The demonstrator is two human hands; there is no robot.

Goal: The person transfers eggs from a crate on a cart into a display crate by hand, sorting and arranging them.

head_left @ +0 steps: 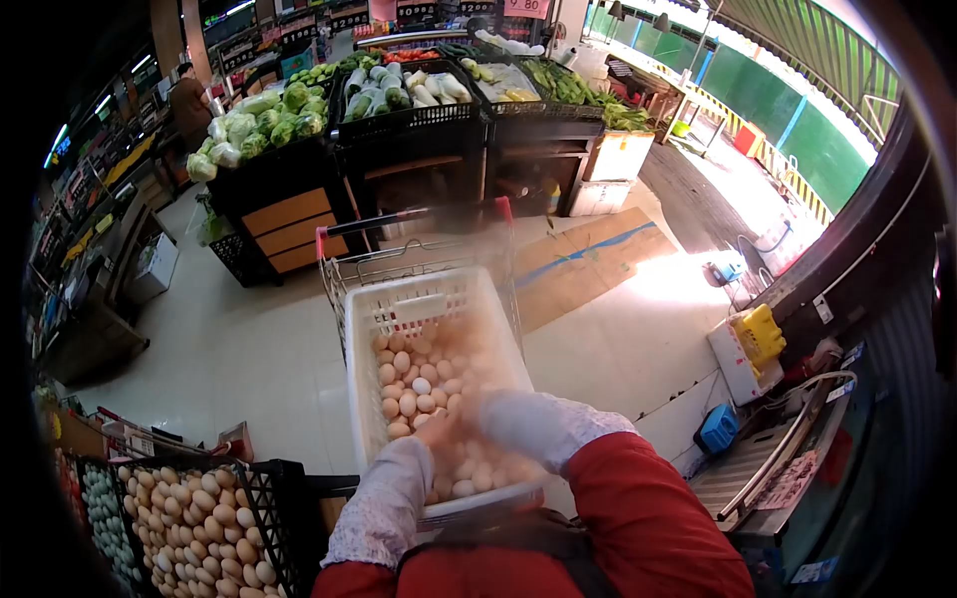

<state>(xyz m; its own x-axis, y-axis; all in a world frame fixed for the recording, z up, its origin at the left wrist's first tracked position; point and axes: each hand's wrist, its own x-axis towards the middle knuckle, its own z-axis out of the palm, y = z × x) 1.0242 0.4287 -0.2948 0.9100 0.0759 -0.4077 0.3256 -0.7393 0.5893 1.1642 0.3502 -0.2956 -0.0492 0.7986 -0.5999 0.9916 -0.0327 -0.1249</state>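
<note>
A white plastic basket (356, 399) rests on a metal shopping cart (334, 282) in front of me and holds many brown and pale eggs (409, 374). My left hand (439, 431) is inside the basket, low over the eggs, its fingers blurred. My right hand (480, 411) is close beside it, also over the eggs and smeared by motion. Whether either hand holds an egg cannot be made out. White patterned sleeve covers reach over both forearms.
A black crate (264, 498) of brown eggs stands at the lower left, beside greenish eggs (103, 518). Vegetable stands (409, 149) cross the back. Flattened cardboard (588, 264) lies on the floor. At right are a white box (736, 364) and a bench (758, 468). A person (189, 105) stands back left.
</note>
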